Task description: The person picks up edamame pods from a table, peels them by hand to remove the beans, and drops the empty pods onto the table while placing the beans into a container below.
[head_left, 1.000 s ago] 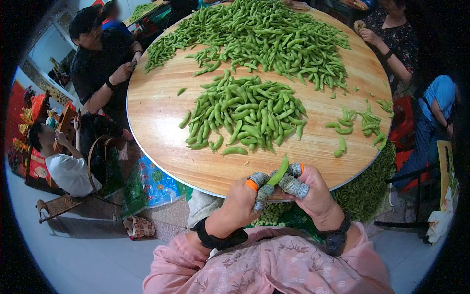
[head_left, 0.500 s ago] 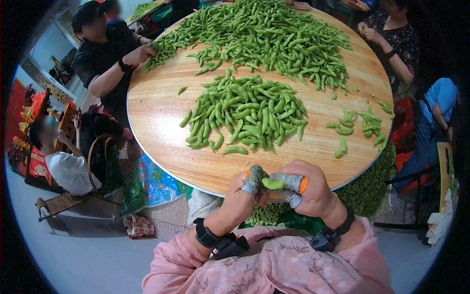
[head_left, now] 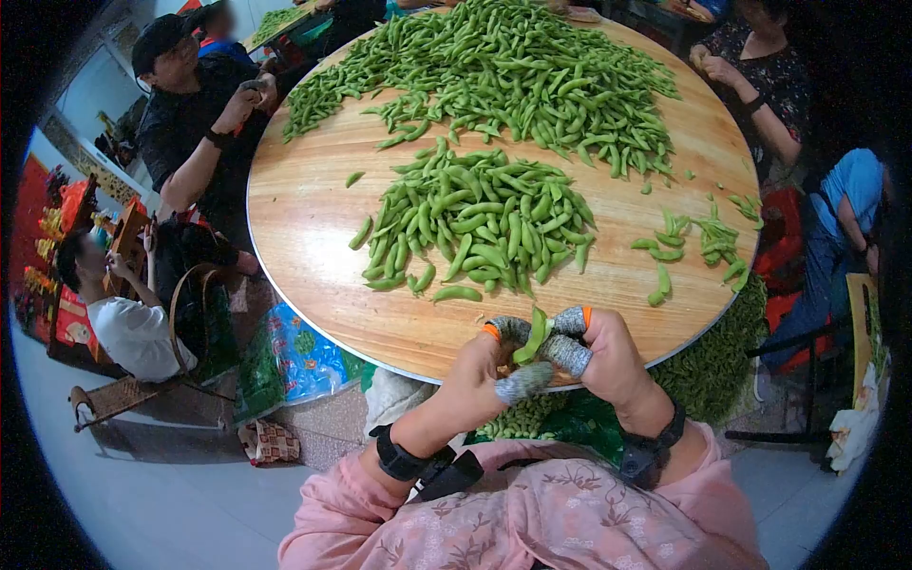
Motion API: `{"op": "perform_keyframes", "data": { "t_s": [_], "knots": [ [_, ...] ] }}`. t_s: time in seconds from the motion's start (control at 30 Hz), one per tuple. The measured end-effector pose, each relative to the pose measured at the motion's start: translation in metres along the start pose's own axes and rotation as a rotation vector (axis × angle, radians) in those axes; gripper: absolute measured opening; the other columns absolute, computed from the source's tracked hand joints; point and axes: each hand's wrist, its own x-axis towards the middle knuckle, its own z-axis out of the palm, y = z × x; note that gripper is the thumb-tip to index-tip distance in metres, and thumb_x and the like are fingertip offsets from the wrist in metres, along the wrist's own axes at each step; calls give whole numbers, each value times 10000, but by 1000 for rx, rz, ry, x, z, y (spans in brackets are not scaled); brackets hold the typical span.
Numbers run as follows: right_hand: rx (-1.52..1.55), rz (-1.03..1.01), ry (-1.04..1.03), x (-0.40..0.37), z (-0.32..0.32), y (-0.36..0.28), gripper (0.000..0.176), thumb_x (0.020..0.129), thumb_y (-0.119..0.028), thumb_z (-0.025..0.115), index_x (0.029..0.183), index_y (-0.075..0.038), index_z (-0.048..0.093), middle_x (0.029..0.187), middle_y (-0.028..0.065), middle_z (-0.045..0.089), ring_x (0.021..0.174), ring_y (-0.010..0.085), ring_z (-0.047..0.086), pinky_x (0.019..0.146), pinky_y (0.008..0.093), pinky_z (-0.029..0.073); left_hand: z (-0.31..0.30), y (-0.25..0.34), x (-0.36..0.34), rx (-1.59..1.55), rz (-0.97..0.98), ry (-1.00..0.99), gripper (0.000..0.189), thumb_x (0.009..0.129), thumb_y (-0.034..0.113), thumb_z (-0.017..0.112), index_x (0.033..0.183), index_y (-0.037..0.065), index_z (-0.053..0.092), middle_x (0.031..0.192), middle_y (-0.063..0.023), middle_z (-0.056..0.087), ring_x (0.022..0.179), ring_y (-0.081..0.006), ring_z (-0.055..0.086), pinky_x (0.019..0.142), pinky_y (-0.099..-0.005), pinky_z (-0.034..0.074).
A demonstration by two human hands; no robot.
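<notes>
Between my two hands, just above the near edge of the round table, is one green soybean pod [head_left: 535, 335], tilted upright. My left hand [head_left: 484, 370] has its fingers behind the pod and its thumb below, curled about the pod's lower part. From the other side, my right hand [head_left: 605, 356] pinches at the pod with thumb and finger. Grey knitted finger covers with orange bands sit on the fingertips of both hands. Straight ahead lies a small heap of soybean pods [head_left: 480, 218]. Fingers partly hide the pod's lower end.
A larger pod heap [head_left: 513, 71] covers the far side of the wooden table [head_left: 309, 237]. Loose pods [head_left: 717, 237] lie at right. Below the edge are shelled beans [head_left: 518, 418] and a pile of green pods [head_left: 717, 366]. Other people sit around, one in black [head_left: 195, 123] at left.
My left thumb has swung down and away from its fingers, and the pod has turned from lying flat to upright. The person in black has drawn a hand back from the heap.
</notes>
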Motion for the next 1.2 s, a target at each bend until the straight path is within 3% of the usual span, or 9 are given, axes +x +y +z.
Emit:
{"op": "perform_keyframes", "data": {
  "t_s": [0.1,0.2,0.27,0.4,0.47,0.57,0.8,1.0,1.2],
  "knots": [
    [10,-7,-36,0,-1,-5,57,729,3,529,771,26,560,708,16,578,638,56,499,571,221,424,-1,-2,2,119,77,29,94,811,99,484,853,18,504,704,-17,511,655,-85,471,579,-208,390],
    [-12,-17,-61,-1,-2,-5,60,720,8,531,767,30,561,705,26,581,641,56,500,568,221,424,-5,4,0,159,-181,12,97,810,99,474,850,16,505,737,-20,518,700,-85,463,624,-213,388],
    [-46,-65,-57,-4,0,-9,72,706,14,533,768,29,565,690,39,581,639,58,500,567,221,424,-6,-5,0,223,26,-3,106,817,166,487,864,73,502,704,38,486,570,-17,419,474,-149,326],
    [-196,-116,-51,-5,3,-11,84,693,16,533,769,24,569,673,48,580,626,63,502,567,222,426,-10,-22,0,151,57,66,93,809,124,462,869,65,503,691,35,477,573,-25,414,481,-158,323],
    [-190,-109,38,-5,2,-7,90,683,6,538,766,23,569,659,61,578,610,71,505,556,234,427,-12,-11,-1,341,15,-35,127,775,67,457,868,-10,495,718,-39,516,696,-107,459,637,-240,387],
    [-303,-81,114,-5,-1,-11,92,675,-7,542,758,23,569,660,113,579,592,116,537,546,258,430,-15,-9,-5,304,-30,128,133,781,86,466,869,-9,498,702,-43,517,667,-121,462,615,-249,388],
    [-479,-237,7,-2,4,-11,128,640,-1,539,762,-1,578,669,169,559,586,240,567,544,291,436,-13,-11,6,437,181,21,146,810,154,471,875,25,491,686,13,472,619,-77,444,560,-209,386],
    [-385,-180,-26,-3,0,-10,150,623,-11,550,769,-3,579,660,151,556,583,262,559,544,294,437,-14,-2,3,217,-133,-2,112,811,139,476,841,32,490,717,20,482,646,-80,460,572,-203,384],
    [-464,-250,42,-3,-4,-9,140,647,-20,551,783,-2,579,661,144,561,593,228,564,553,294,439,-11,-22,2,265,216,42,133,736,34,492,867,16,490,608,-20,459,580,-110,434,539,-242,372]
  ]
}}
